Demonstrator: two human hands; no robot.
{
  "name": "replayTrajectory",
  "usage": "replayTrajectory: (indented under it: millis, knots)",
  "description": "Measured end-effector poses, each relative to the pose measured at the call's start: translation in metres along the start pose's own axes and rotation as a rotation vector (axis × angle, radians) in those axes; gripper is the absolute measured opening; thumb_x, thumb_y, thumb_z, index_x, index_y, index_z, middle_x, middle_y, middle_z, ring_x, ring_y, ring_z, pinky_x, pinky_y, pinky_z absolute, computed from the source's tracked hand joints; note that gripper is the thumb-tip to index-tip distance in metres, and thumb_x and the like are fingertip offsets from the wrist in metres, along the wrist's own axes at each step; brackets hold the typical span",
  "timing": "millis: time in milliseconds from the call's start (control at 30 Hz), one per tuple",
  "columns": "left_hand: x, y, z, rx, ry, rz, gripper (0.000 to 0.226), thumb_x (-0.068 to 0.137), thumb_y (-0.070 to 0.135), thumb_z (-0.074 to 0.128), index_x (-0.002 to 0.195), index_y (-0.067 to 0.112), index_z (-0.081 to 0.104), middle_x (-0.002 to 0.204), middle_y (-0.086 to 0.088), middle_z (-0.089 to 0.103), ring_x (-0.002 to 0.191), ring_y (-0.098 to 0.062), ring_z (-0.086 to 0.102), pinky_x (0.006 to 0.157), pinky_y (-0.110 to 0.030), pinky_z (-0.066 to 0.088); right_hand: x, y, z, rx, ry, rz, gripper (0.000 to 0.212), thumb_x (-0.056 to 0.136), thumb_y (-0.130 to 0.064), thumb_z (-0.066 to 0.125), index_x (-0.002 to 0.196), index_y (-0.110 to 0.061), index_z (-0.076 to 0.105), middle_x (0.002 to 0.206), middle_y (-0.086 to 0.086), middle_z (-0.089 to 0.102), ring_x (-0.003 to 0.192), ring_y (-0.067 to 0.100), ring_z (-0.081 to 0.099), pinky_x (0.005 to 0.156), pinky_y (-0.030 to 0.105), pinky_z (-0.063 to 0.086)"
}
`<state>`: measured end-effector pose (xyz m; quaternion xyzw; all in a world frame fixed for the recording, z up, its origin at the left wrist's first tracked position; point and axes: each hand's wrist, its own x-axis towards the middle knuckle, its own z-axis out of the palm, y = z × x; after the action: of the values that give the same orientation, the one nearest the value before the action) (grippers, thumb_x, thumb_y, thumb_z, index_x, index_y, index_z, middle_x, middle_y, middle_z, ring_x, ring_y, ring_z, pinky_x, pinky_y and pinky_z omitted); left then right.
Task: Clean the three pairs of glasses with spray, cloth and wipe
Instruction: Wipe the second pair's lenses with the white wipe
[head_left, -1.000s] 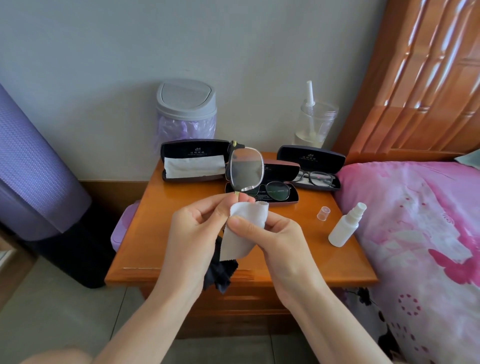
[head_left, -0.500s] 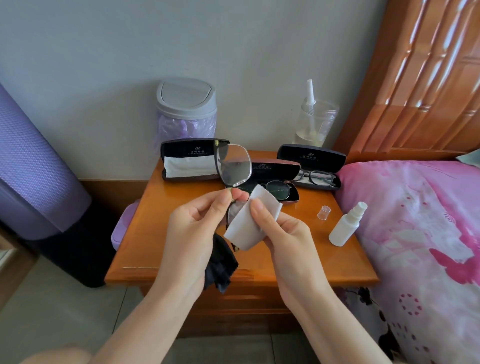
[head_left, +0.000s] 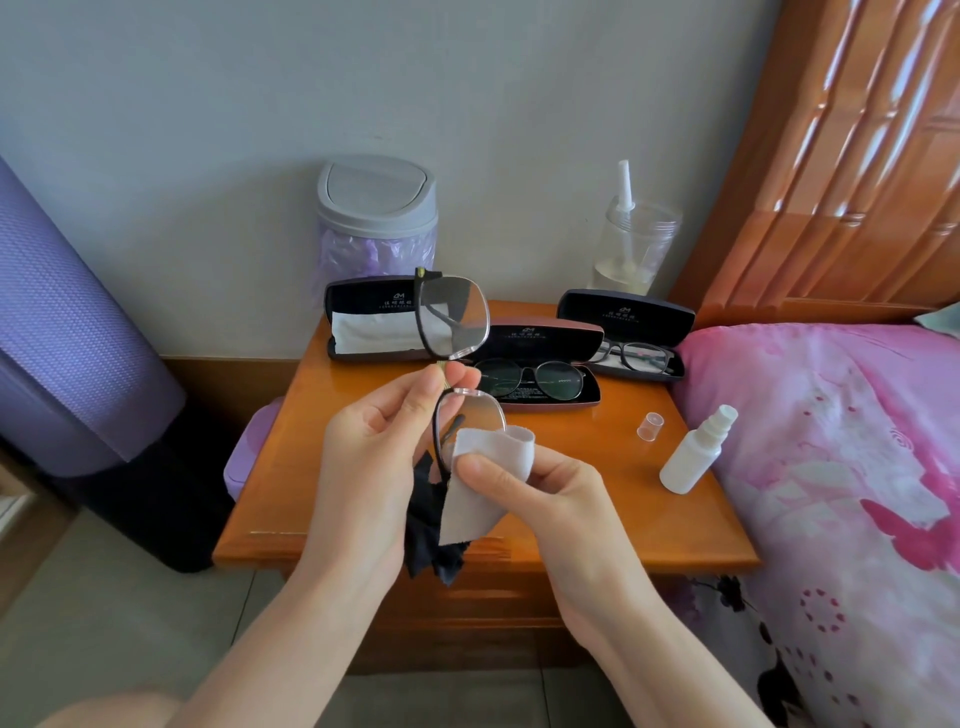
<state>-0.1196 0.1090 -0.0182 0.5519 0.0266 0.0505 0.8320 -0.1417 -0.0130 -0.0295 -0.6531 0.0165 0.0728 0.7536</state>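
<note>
My left hand (head_left: 374, 457) pinches a pair of glasses (head_left: 453, 322) at the bridge, held upright so one lens is above the other; a black cloth (head_left: 431, 540) hangs from the same hand. My right hand (head_left: 540, 493) pinches a white wipe (head_left: 488, 467) against the lower lens. A second pair of glasses (head_left: 530, 382) lies in the open middle case (head_left: 545, 340), and a third pair (head_left: 634, 358) lies in the open right case (head_left: 626, 319). The left case (head_left: 363, 322) holds a white cloth. A white spray bottle (head_left: 696, 452) stands on the nightstand, its clear cap (head_left: 650, 426) beside it.
The wooden nightstand (head_left: 311, 467) stands against the wall. A small grey-lidded bin (head_left: 376, 223) and a clear jar (head_left: 634, 249) sit at its back. A pink bed (head_left: 831, 467) borders the right, and a purple roll (head_left: 67, 322) stands on the left.
My left hand has turned the glasses, so the upper lens swung left and the lower lens came into view. My right hand moved the wipe down onto the lower lens.
</note>
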Motion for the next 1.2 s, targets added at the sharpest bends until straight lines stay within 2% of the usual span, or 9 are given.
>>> replayTrajectory:
  millis: [167,300,400,500,600,733,900,1067,1200]
  knots:
    - [-0.005,-0.005,0.003,0.155,-0.024,0.011,0.022,0.078,0.038,0.054,0.081,0.025,0.072,0.090,0.012,0.075,0.090,-0.001,0.068,0.070,-0.021,0.057,0.003,0.001,0.002,0.034,-0.002,0.003,0.035,0.070,-0.028,0.073,0.099,-0.006,0.073,0.094,0.008,0.075,0.087,0.011,0.069,0.069,0.013,0.051]
    - [-0.009,-0.004,0.007,0.198,-0.043,0.011,0.023,0.075,0.040,0.055,0.081,0.027,0.074,0.083,0.009,0.075,0.077,-0.005,0.068,0.056,-0.018,0.054,0.008,-0.002,0.002,0.113,0.036,-0.022,0.038,0.066,-0.034,0.073,0.093,-0.008,0.074,0.090,0.006,0.074,0.087,0.015,0.068,0.073,0.021,0.052]
    - [-0.009,-0.005,0.008,0.215,-0.023,-0.004,0.023,0.073,0.042,0.056,0.082,0.031,0.074,0.081,0.010,0.074,0.075,-0.005,0.068,0.055,-0.019,0.055,0.010,-0.002,0.002,0.128,0.062,-0.020,0.041,0.063,-0.038,0.072,0.093,-0.009,0.073,0.089,0.004,0.072,0.088,0.017,0.067,0.075,0.024,0.050]
    - [-0.009,-0.005,0.006,0.203,-0.019,-0.001,0.022,0.074,0.043,0.056,0.078,0.032,0.075,0.081,0.010,0.074,0.075,-0.006,0.068,0.054,-0.020,0.055,0.009,-0.003,0.002,0.092,0.052,-0.016,0.042,0.066,-0.038,0.071,0.094,-0.006,0.073,0.090,0.009,0.072,0.087,0.018,0.067,0.072,0.020,0.052]
    - [-0.008,-0.005,0.005,0.187,-0.013,0.013,0.024,0.076,0.041,0.055,0.080,0.029,0.075,0.086,0.009,0.075,0.081,-0.007,0.069,0.060,-0.024,0.058,0.007,-0.007,0.001,0.023,0.018,-0.034,0.032,0.071,-0.031,0.071,0.092,-0.006,0.073,0.087,0.008,0.073,0.079,0.009,0.068,0.066,0.013,0.051]
    - [-0.002,0.000,0.001,0.093,0.011,0.033,0.021,0.076,0.034,0.056,0.081,0.023,0.073,0.088,0.009,0.075,0.087,-0.002,0.069,0.062,-0.013,0.053,0.004,-0.005,-0.001,-0.082,-0.050,-0.011,0.018,0.078,-0.020,0.072,0.093,-0.010,0.074,0.087,0.006,0.074,0.078,0.008,0.069,0.065,0.016,0.053]
    - [0.001,0.000,-0.003,0.077,-0.008,0.015,0.022,0.075,0.034,0.056,0.083,0.022,0.073,0.091,0.007,0.076,0.093,-0.005,0.069,0.065,-0.009,0.050,0.004,-0.006,-0.005,-0.127,-0.055,0.008,0.023,0.077,-0.020,0.073,0.096,-0.008,0.074,0.089,0.007,0.075,0.080,0.010,0.069,0.067,0.016,0.054]
    - [-0.002,-0.001,0.003,0.177,-0.051,0.026,0.023,0.077,0.037,0.055,0.070,0.029,0.076,0.084,0.009,0.075,0.083,-0.004,0.070,0.066,-0.020,0.057,0.005,-0.009,-0.003,-0.058,-0.017,-0.019,0.016,0.076,-0.017,0.073,0.090,-0.008,0.075,0.082,0.003,0.075,0.074,0.005,0.069,0.061,0.010,0.049]
    - [-0.007,-0.002,0.005,0.259,-0.057,0.046,0.023,0.074,0.042,0.054,0.079,0.029,0.073,0.077,0.009,0.074,0.073,-0.004,0.067,0.054,-0.015,0.053,0.009,-0.011,-0.003,0.002,0.044,-0.019,0.028,0.066,-0.031,0.074,0.085,-0.010,0.075,0.081,0.001,0.074,0.075,0.005,0.067,0.063,0.011,0.049]
